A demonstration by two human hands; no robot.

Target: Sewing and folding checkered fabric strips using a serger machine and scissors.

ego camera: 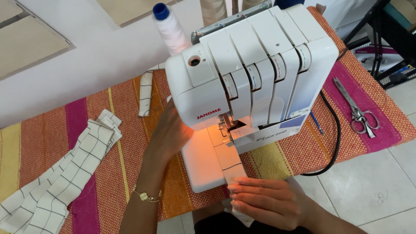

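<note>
Striped orange-pink woven tablecloth [368, 108] under white plastic overlock machine [242, 73] | my right hand [271, 201] pinches white checked fabric strip [229, 162] before its foot | left hand [167, 134] flat beside it, gripping nothing | I'd feed straight, fingers clear.

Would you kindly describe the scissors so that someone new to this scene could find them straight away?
Start at the white overlock machine on the striped table cloth. Follow its black cord to the right, where the scissors lie on a magenta stripe. They are all metal, the only shiny tool there.
</note>
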